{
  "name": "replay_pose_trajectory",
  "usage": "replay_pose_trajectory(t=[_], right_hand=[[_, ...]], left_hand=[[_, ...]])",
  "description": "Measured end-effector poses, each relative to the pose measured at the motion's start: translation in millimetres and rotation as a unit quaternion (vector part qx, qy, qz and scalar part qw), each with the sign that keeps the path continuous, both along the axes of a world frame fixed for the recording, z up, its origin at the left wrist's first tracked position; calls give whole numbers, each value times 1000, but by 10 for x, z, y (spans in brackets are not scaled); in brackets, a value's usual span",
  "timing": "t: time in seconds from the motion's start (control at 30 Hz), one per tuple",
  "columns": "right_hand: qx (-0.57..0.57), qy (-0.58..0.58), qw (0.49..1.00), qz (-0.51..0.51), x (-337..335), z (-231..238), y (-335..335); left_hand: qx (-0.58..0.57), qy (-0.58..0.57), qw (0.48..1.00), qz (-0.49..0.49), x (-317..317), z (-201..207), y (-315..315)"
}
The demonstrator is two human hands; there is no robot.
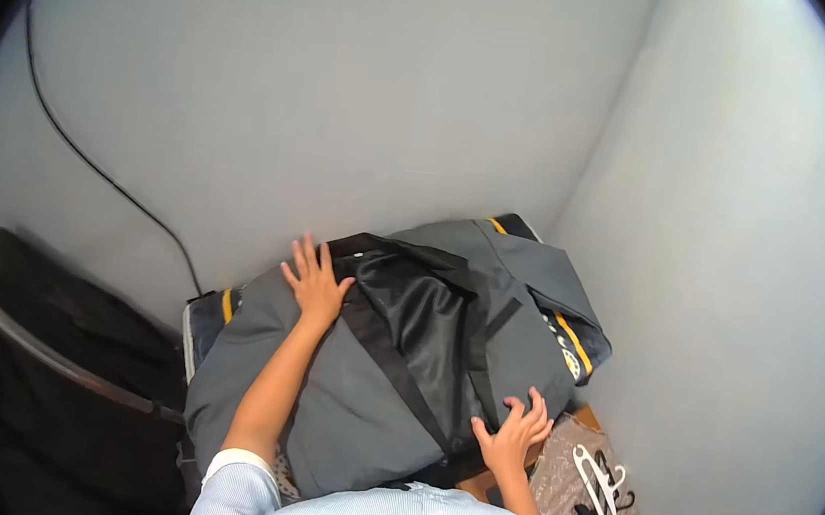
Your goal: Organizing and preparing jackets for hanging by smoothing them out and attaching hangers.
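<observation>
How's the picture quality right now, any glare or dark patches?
Head view: the fisheye rim blacks out the corners; glossy black fabric amid the matte grey cloth shows soft sheen, no harsh glare; the black cloth at lower left loses detail in shadow; the pale-grey right-hand wall is brightest toward upper right.

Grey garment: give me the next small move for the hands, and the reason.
Probably smooth the rumpled black fabric with the right hand while the left hand steadies the grey garment: the black part shows creases, and both hands have their fingers spread.
</observation>
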State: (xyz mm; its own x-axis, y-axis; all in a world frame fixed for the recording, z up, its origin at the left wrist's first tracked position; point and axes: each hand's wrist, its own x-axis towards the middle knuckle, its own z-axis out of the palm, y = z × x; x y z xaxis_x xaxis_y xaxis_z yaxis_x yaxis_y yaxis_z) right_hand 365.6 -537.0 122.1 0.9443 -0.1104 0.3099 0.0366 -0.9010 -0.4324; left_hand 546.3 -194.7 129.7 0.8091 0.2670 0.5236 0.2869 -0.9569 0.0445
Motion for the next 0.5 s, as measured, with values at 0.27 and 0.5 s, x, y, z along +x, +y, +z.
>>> replay_pose_trajectory(t=[0.27,0.5], right_hand=[[-66,-13,996,-64,-340,-317,-107],[-71,-68,986,-134,-298,-406,-23]], left_hand=[[48,-152,956,-246,347,285,-581],[43,-32,928,-369,700,464,-978]])
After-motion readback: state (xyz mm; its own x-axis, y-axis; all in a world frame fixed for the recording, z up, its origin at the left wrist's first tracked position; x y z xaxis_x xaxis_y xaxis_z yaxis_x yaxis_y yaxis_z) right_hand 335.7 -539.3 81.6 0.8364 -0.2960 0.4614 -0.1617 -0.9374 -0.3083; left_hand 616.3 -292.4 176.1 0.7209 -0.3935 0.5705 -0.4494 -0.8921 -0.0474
